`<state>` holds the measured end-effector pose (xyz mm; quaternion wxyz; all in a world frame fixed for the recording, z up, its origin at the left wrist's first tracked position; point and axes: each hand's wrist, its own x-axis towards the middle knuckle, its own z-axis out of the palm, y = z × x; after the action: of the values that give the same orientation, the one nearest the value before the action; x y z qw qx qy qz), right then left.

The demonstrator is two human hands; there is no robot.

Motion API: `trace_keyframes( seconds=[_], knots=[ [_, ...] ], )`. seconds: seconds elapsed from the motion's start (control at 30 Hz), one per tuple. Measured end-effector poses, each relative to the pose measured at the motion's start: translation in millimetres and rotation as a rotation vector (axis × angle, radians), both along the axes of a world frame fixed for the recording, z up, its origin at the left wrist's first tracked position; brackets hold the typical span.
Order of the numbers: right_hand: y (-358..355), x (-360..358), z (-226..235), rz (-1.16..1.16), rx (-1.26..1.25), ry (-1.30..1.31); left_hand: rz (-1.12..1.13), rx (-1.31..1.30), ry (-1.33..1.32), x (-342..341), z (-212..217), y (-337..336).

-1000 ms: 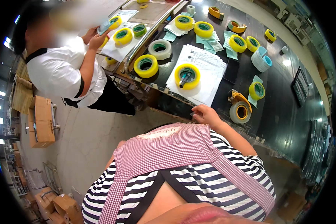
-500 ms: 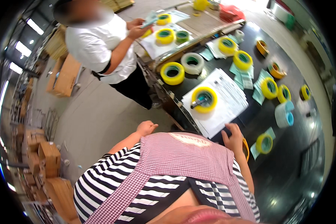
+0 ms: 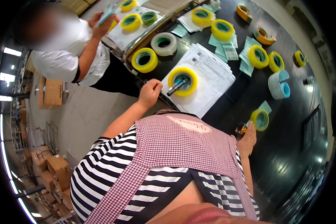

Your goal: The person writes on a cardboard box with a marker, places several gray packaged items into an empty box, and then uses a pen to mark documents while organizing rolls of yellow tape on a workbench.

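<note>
My left hand [image 3: 151, 92] is curled into a loose fist, with nothing showing in it, beside the table's near left edge. Close to it lie white printed sheets [image 3: 207, 87], on which rests a yellow-edged tape roll [image 3: 192, 87] with a dark marker [image 3: 177, 86] in its ring. My right hand [image 3: 247, 142] is on an orange tape dispenser [image 3: 241, 129], fingers along its right side; the palm covers much of the dispenser. Just beyond those fingertips, another tape roll [image 3: 259, 120] sits on a pale green slip [image 3: 265, 107].
Several tape rolls and slips lie across the dark table [image 3: 283, 145], with a light-blue roll [image 3: 278, 85] at right and orange dispensers [image 3: 244, 14] at the far side. A co-worker in a white shirt [image 3: 58, 67] stands at left, holding slips. Cardboard boxes [image 3: 50, 93] stand on the floor.
My right hand has moved right, onto the orange dispenser. My left hand has come up toward the table edge and the papers. The view has shifted, so the table sits higher and further left.
</note>
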<state>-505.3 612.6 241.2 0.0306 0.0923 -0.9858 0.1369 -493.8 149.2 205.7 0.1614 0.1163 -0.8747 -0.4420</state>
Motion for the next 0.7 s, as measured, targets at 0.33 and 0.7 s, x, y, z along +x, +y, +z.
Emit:
trace_keyframes(
  seconds=[0.33, 0.7],
  knots=[
    [-109.2, -105.3, 7.2, -0.166, -1.542, -0.788, -0.163, 0.241, -0.192, -110.7, -19.4, -15.8],
    [-167.3, -203.8, -19.1, -0.463, -1.362, -0.742, -0.131, 0.31, -0.205, -120.0, -45.4, -20.2]
  ],
)
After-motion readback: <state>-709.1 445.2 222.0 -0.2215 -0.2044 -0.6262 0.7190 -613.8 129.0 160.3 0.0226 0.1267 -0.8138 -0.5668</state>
